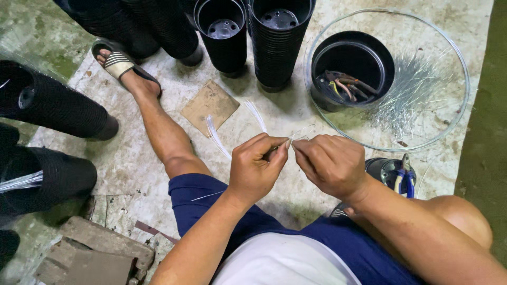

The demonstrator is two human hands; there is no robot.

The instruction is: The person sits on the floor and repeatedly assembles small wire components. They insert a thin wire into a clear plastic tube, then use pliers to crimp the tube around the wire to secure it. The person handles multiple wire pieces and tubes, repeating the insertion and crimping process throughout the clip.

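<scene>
— While both hands work at the middle of the floor, how far along would you say it is?

— Somewhere in the middle, I judge. The left hand point(257, 171) has its fingers pinched shut on a thin wire point(279, 149), and the right hand point(332, 164) pinches the other end of the same wire, so the two sets of fingertips almost touch. The wire sits between them, just above the knees.

— And what is left?

— Plenty, it seems. The clear bowl point(454, 63) at the far right carries a loose heap of cut wires point(409, 100) beside a black pot point(353, 68) with pliers inside. Tall stacks of black pots point(277, 42) stand along the far side and more lie at the left.

— Anything finished?

— I cannot tell. A few pale strands point(217, 138) lie near a brown square of cardboard point(209, 105); whether they are done pieces is unclear. A blue-handled tool point(404, 177) rests near the right knee.
</scene>
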